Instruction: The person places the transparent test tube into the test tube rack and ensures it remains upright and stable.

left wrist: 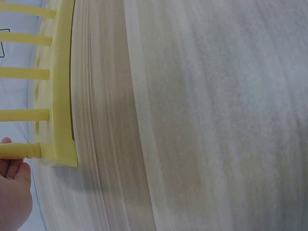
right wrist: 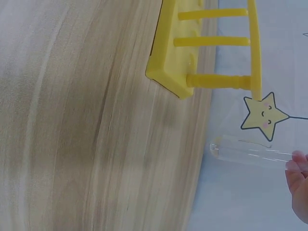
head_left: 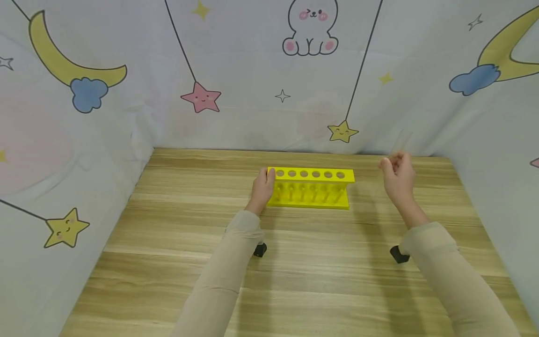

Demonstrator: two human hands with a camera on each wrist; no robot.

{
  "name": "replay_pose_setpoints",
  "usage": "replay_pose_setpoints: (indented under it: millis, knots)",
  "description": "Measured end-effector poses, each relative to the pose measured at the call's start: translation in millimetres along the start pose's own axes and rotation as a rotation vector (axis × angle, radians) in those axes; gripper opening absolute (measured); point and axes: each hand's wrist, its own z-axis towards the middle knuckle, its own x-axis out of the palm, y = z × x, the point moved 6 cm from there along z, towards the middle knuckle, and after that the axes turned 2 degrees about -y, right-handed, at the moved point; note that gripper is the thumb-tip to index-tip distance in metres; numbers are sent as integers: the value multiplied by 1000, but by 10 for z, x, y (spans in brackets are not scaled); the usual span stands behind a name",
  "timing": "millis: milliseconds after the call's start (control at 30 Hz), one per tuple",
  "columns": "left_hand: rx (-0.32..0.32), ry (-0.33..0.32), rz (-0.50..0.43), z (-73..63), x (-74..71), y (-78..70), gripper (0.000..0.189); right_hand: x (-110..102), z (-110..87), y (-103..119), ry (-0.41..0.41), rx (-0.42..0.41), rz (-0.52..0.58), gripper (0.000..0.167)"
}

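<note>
A yellow test tube rack (head_left: 311, 179) stands on the wooden table, with a row of round holes along its top and pegs rising from its base. My left hand (head_left: 262, 189) grips the rack's left end, thumb in front; in the left wrist view, fingers (left wrist: 14, 171) show behind the end post. Off to the right of the rack, my right hand (head_left: 399, 180) is raised and pinches a clear test tube (right wrist: 250, 151) near one end. In the right wrist view its rounded end points down toward the table, apart from the rack. The tube is only a faint blur in the head view.
The wooden table (head_left: 320, 276) reaches back to a white cloth wall (head_left: 252, 126) printed with stars, moons and a cartoon animal. Cloth also hangs on the left and right sides. A black wrist device (head_left: 399, 254) sits under each sleeve cuff.
</note>
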Motion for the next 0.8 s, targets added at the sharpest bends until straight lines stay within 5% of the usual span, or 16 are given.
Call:
replay_pose_setpoints:
  millis: [800]
  knots:
    - [11,-11,21,8,-7,-22,39,-8,33,97,54,-46,65,13]
